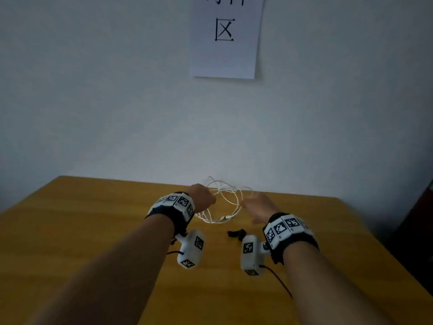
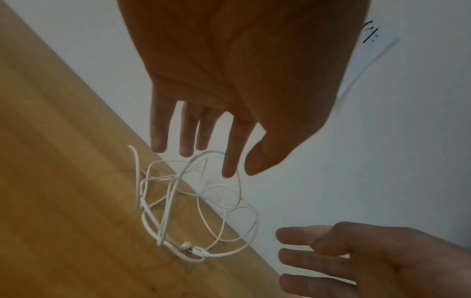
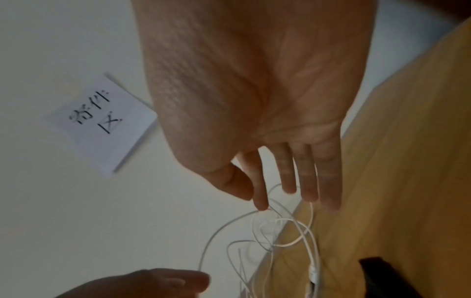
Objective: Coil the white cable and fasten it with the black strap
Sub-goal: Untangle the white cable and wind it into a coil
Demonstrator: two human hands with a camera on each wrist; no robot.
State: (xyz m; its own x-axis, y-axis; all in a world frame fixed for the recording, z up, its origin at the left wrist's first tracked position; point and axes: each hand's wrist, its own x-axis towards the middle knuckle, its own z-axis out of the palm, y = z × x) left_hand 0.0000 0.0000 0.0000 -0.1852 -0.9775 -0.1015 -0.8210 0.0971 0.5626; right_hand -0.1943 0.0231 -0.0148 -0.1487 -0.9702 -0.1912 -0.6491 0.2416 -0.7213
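The white cable (image 1: pixel 226 217) lies as a loose tangle of loops on the wooden table (image 1: pixel 93 231), close to its far edge by the wall. My left hand (image 1: pixel 206 199) hovers at the tangle's left side with straight fingers; in the left wrist view its index finger (image 2: pixel 230 161) touches a raised loop of the cable (image 2: pixel 196 252). My right hand (image 1: pixel 248 205) is at the tangle's right side, fingers straight, its index fingertip (image 3: pixel 260 203) against a strand of the cable (image 3: pixel 312 252). The black strap (image 1: pixel 235 233) lies on the table nearer me, between my wrists.
A white wall rises right behind the table and bears a paper sign (image 1: pixel 225 38). The table's right edge (image 1: pixel 375 249) drops to a dark area. A thin red wire (image 1: pixel 281 282) trails from my right wrist camera.
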